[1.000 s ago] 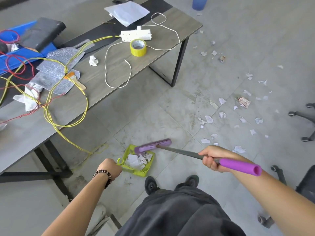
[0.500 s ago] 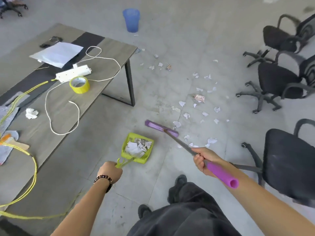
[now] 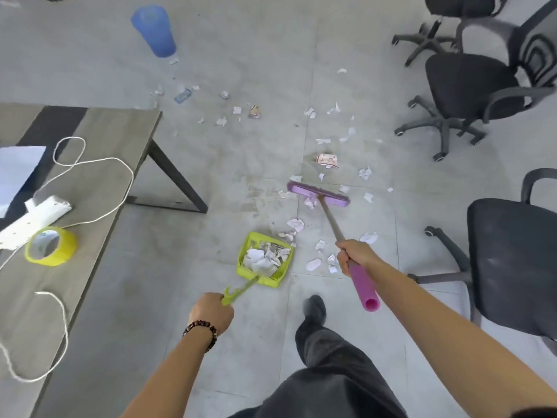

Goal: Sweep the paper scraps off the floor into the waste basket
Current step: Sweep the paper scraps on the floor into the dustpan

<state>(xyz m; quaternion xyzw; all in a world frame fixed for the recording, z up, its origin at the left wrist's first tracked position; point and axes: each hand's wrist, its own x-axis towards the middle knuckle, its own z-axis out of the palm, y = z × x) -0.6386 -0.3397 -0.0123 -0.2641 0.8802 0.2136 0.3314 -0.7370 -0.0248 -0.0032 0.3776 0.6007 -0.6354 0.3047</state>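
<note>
Two grips kept, left fingers (image 3: 225, 303) round dustpan (image 3: 272, 280), right fingers (image 3: 344, 252) round broom (image 3: 318, 194), now reaching farther.

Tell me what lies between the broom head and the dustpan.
In the head view, a few loose paper scraps lie between broom head and dustpan; otherwise bare floor.

Open floor between table (image 3: 99, 164) and chairs (image 3: 470, 89)

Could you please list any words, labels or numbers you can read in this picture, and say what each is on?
None can be read.
The reddish printed scrap and the paper scraps in the green dustpan carry print too blurred to make out.
</note>
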